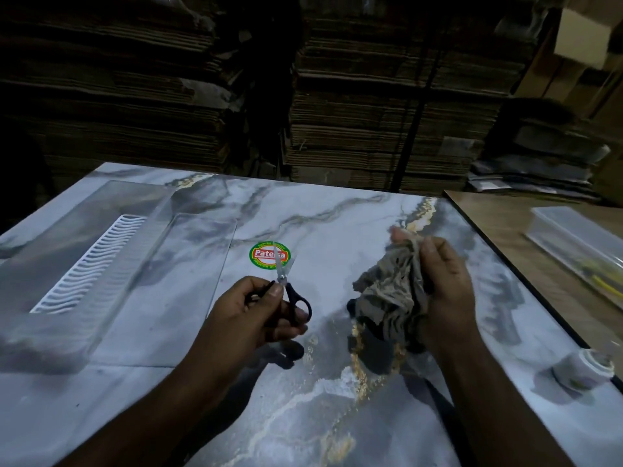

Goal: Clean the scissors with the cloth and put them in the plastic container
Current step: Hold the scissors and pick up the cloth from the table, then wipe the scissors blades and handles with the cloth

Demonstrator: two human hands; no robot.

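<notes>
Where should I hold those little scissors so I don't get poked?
Hold the scissors by the black handle loops, coming from the near side, as the left hand does now. The shiny blades point away toward the round sticker, slightly apart, so the sharp ends stay far from your fingers. The loops are rounded and give a safer grip. The right hand holds the cloth.

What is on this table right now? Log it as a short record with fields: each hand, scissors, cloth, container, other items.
left hand: left hand grips the scissors by their black handles
scissors: scissors held above the table, blades slightly apart, pointing away from the person
right hand: right hand holds the cloth bunched up
cloth: grey cloth, crumpled, not touching the scissors
container: clear plastic container on the left of the marble table, no scissors visible inside
other items: round sticker on the tabletop; tape roll near the right edge
</notes>
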